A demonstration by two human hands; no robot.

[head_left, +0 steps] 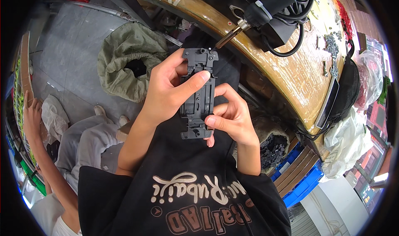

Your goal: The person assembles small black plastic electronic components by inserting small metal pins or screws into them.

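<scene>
A long black plastic housing [200, 97] with moulded slots and posts is held upright in front of my chest. My left hand [168, 88] grips its upper left side, thumb lying across the face. My right hand [233, 117] holds the lower right edge between thumb and curled fingers. At the housing's upper right corner is the thin tip of a power screwdriver [243, 25], which slants down from the bench side. Its nose is brass-coloured and its body black and blue. Whether the tip touches the housing or a screw there, I cannot tell.
A wrapped workbench [286, 84] curves along the right, with black cables and small loose screws on it. An olive fabric sack [124, 57] stands open on the left. Low right, a blue crate [305, 182] holds cardboard dividers. Another person's arm [48, 161] is at far left.
</scene>
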